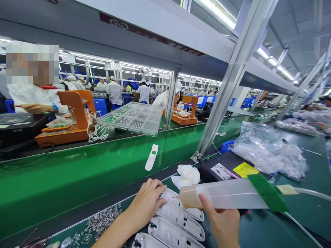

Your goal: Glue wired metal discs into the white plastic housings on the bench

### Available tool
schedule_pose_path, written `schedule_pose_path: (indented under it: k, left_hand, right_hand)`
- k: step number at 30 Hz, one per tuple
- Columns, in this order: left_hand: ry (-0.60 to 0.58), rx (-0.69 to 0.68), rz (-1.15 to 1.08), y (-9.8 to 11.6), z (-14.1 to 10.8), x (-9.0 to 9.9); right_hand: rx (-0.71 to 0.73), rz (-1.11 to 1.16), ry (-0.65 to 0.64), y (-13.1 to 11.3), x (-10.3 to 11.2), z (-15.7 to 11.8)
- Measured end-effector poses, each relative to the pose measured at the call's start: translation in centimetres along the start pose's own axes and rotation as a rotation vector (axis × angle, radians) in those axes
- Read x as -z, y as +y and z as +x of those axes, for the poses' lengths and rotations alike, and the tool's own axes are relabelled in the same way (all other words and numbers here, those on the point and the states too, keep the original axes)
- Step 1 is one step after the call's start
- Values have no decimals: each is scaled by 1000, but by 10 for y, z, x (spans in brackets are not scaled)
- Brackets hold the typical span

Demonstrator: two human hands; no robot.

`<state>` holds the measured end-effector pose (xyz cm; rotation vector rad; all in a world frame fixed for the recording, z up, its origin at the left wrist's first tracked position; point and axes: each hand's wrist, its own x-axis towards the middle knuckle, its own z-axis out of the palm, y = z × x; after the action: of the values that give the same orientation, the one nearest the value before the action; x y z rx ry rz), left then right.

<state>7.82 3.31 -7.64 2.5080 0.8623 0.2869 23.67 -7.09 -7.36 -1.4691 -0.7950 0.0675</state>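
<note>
Translucent plastic first, being the biggest thing in hand: a fat syringe (230, 193) is gripped by the right hand (224, 220), tilted only slightly over the green bench (261, 230). Its thin tip (176, 197) is pointed at the farthest of the white shells (176, 229), which are lined up near the bench's far edge. That shell's left end is covered by the bent fingers of the left hand (148, 200); whether it's pinched or just pressed can't be told. Probably best done with the shell braced and the tip held low and steady, well clear of the fingertips. Past the far edge a green belt (90, 168) is seen, and a metal post (224, 75) is fixed at that edge. Plastic bags (271, 153) are heaped toward the bench's right side. Snags should be watched for on the pale hose (314, 193). Crumpled tissue (186, 176) is parked beside the shells, kinda in the way. Loose screws (100, 222) are scattered along the far edge, leftward.
</note>
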Motion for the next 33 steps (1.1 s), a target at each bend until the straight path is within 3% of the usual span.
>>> schedule_pose_path:
  k: [4, 33]
  left_hand:
    - [21, 3, -16, -7, 2, -7]
    - [136, -36, -35, -10, 0, -17]
  right_hand:
    - [-91, 43, 7, 1, -7, -4]
    - [-81, 1, -63, 7, -5, -1]
